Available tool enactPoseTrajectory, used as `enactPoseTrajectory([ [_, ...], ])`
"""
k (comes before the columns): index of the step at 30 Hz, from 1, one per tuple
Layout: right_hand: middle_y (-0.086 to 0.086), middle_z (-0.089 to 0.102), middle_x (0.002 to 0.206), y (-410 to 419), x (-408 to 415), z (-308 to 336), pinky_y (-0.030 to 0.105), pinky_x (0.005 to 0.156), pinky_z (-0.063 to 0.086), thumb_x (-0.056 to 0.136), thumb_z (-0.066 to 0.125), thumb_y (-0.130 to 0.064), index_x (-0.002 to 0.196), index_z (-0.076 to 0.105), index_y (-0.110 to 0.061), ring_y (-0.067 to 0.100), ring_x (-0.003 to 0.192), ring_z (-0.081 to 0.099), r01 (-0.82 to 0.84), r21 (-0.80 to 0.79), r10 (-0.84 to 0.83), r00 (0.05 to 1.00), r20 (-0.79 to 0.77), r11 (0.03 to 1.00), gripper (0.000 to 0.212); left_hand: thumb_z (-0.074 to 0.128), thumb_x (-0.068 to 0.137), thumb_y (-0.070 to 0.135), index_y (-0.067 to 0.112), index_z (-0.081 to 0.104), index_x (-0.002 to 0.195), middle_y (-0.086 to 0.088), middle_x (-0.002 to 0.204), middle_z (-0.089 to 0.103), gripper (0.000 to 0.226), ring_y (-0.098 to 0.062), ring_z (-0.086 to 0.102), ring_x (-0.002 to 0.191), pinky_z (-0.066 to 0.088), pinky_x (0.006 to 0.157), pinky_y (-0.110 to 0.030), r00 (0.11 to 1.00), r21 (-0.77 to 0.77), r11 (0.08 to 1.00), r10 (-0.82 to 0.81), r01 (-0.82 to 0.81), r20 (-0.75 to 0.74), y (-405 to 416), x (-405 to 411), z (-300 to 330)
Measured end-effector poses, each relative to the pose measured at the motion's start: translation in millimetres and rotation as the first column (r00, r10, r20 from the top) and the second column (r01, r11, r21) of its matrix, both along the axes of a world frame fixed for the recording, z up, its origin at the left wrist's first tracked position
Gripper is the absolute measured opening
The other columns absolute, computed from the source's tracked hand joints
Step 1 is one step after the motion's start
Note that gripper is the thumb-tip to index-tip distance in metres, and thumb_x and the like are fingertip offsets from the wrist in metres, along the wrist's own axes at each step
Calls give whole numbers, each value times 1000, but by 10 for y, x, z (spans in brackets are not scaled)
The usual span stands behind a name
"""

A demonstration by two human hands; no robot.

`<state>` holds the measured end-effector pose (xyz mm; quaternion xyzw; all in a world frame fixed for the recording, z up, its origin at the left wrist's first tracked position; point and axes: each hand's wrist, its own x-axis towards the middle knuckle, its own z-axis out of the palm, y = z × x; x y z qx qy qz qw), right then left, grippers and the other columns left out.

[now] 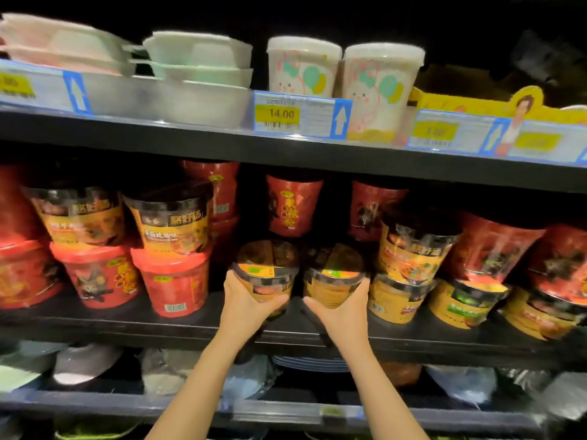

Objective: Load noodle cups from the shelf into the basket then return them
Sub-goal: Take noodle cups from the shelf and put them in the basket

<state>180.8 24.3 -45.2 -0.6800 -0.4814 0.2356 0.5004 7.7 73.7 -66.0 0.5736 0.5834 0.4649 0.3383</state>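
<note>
Dark gap at the centre of the middle shelf point(190, 328), bounded at 9 o'clock by a red cup point(173, 281) and at 3 o'clock by stacked yellow cups point(397, 296); open room behind, back to two red cups standing deep at 12 o'clock. Overhead, the black upper shelf edge point(222, 144) with a blue-and-yellow price tag point(301, 114), close above the tallest stacks. Left hand point(244, 300) cupped under and round the left noodle cup point(266, 274), thumb at its near rim, fingers curled beneath the base. Right hand point(343, 308) gripping the right noodle cup point(333, 277) likewise, fingers wrapped up its outer side at 3 o'clock. Both cups tilted with lids toward the camera, side by side and just apart, at or just above the shelf's front lip; contact with the shelf board hard to judge, perhaps not resting yet. Cups tapered and round, glossy printed film in yellow and black, dark lids with orange and green patches. Neighbouring cups in shiny red wrap, some stacked two high. Above, pale matte lidded bowls point(197, 58) and white tubs with cartoon prints point(301, 68). Basket out of sight.
</note>
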Motion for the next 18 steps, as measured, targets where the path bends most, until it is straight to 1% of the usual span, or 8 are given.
enactPoseTrajectory([
  [4, 8, 26, 151, 185, -7, -30, 45, 106, 36, 61, 83, -48, 146, 10, -10, 27, 136, 32, 92, -53, -92, 996, -2, 994, 118, 76, 34, 60, 20, 33, 107, -4, 116, 49, 94, -20, 54, 108, 49, 91, -41, 999, 4, 1000, -11, 11, 53, -12, 44, 110],
  [6, 7, 36, 142, 233, -21, -32, 43, 99, 41, 62, 83, -44, 138, 20, -8, 27, 128, 40, 128, -51, -129, 991, -23, 990, 106, 76, 36, 60, 20, 32, 106, -2, 115, 51, 92, -19, 54, 105, 49, 87, -37, 1000, 11, 1000, 2, -2, 30, -32, 47, 135],
  [8, 7, 42, 132, 247, -31, -17, 39, 93, 42, 63, 83, -40, 131, 28, -8, 27, 121, 45, 144, -38, -145, 989, -30, 989, 93, 83, 45, 52, 19, 33, 107, -1, 115, 52, 87, -21, 54, 104, 48, 85, -39, 1000, 39, 999, 15, -16, 24, -39, 50, 145],
  [10, 7, 43, 131, 237, -26, -2, 38, 95, 42, 64, 83, -42, 131, 29, -9, 28, 123, 45, 138, -24, -139, 989, -54, 990, 93, 86, 55, 41, 20, 32, 109, -1, 115, 52, 79, -24, 53, 106, 47, 86, -39, 999, 55, 998, 24, -26, 35, -58, 38, 160],
  [11, 8, 41, 137, 210, -28, 16, 38, 100, 40, 64, 82, -44, 137, 25, -9, 28, 127, 42, 127, -20, -128, 988, -80, 992, 99, 86, 58, 37, 20, 32, 112, 1, 114, 51, 78, -23, 53, 106, 45, 87, -37, 998, 69, 997, 27, -31, 57, -80, 28, 174],
  [13, 5, 34, 147, 101, -46, 44, 37, 107, 35, 66, 81, -44, 148, 12, -13, 25, 134, 37, 96, 10, -93, 985, -145, 995, 111, 86, 61, 30, 20, 33, 124, 4, 115, 52, 82, -20, 53, 107, 42, 89, -32, 994, 106, 994, 24, -36, 111, -158, -11, 223],
  [15, -2, 39, 144, -105, -86, 73, 32, 104, 36, 65, 83, -39, 148, 16, -21, 19, 130, 42, 60, 71, -45, 981, -191, 996, 108, 88, 59, 24, 22, 33, 128, 10, 113, 52, 88, -14, 53, 106, 39, 89, -28, 984, 146, 989, -7, -19, 176, -285, -85, 289],
  [18, -9, 48, 133, -477, -123, 60, 30, 99, 41, 64, 84, -32, 142, 26, -29, 14, 120, 50, 32, 124, 8, 950, -312, 992, 97, 83, 43, 39, 31, 33, 124, 18, 111, 51, 95, -7, 51, 105, 36, 91, -25, 969, 192, 980, -87, 43, 230, -459, -198, 366],
])
